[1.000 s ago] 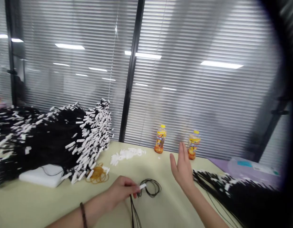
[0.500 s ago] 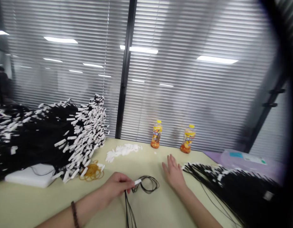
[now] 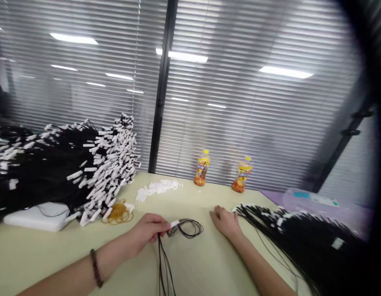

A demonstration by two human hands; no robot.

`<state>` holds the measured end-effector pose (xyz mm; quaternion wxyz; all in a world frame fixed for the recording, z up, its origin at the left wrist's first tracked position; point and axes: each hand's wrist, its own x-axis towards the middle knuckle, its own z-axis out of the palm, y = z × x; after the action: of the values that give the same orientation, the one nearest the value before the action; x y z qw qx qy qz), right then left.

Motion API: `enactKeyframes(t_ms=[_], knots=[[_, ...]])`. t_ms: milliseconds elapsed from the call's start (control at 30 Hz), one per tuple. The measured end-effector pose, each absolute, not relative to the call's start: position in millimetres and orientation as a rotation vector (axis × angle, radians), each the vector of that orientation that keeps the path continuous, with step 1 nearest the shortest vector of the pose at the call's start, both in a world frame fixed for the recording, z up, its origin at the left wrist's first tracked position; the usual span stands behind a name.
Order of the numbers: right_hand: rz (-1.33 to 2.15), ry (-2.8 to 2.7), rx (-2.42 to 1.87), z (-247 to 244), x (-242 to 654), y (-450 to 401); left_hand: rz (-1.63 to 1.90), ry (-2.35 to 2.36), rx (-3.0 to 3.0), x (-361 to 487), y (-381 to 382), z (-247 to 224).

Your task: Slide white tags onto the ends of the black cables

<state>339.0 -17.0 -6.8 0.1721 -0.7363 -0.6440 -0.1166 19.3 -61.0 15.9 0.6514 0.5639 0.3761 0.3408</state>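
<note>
Head cam looks fwd/down over table (image 3: 190,263).

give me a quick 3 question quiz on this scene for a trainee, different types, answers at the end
1. True or false: the left hand holds the black cable.
2. Which stand on the table near the blinds?
a) the rubber bands
b) the two bottles
c) the white block
3. Fill in: the bracelet is on the ____ wrist.

Key: 1 true; 2 b; 3 left
</note>
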Motion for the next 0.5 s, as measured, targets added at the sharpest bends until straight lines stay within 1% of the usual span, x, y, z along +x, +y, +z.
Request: enactKeyframes(t_ms=[67, 233, 400, 500], knots=[[-0.306, -1.814, -2.113, -8.5, 341.6, -17.0, 0.764, 0.853, 1.28, 19.0, -61.1, 15.8], [-0.372, -1.726, -2.106, 6.6, 341.0, -13.7, 0.742, 0.865, 1.276, 18.7, -60.6, 12.2], [-0.234, -1.817, -2.112, -5.6, 322.5, -30.3, 0.779, 0.88, 1.338, 18.8, -60.9, 14.0], [-0.21, -1.821, -2.064, 7.1, 309.8, -39.7, 0.746, 0.874, 1.325, 18.9, -60.7, 12.5]])
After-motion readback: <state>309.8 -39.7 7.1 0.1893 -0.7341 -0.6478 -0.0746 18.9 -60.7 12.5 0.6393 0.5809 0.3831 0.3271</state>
